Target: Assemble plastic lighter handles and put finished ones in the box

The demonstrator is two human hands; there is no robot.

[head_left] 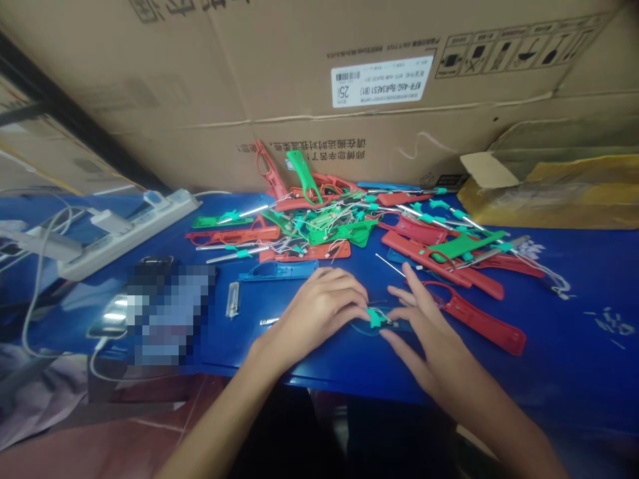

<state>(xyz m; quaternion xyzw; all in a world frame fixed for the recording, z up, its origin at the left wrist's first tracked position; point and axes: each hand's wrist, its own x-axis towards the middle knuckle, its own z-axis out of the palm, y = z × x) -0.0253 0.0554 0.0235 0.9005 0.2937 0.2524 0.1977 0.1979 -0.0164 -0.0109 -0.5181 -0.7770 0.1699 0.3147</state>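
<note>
Near the front of the table my left hand is closed, its thumb and fingertips pinching a small green plastic trigger piece with thin white wires. Beneath that piece lies a blue lighter-handle half, mostly hidden by my hands. My right hand has its fingers spread, thumb and a fingertip close around the piece's right end; contact there is hard to make out. A thin metal rod slants just beyond my right fingertips. To the right rests a red handle half. Another blue handle half lies beyond my left hand.
A heap of red and green handle halves with metal tubes and wires spreads across the back. White power strip and a phone are at left. Large cardboard box stands behind; an open carton is back right.
</note>
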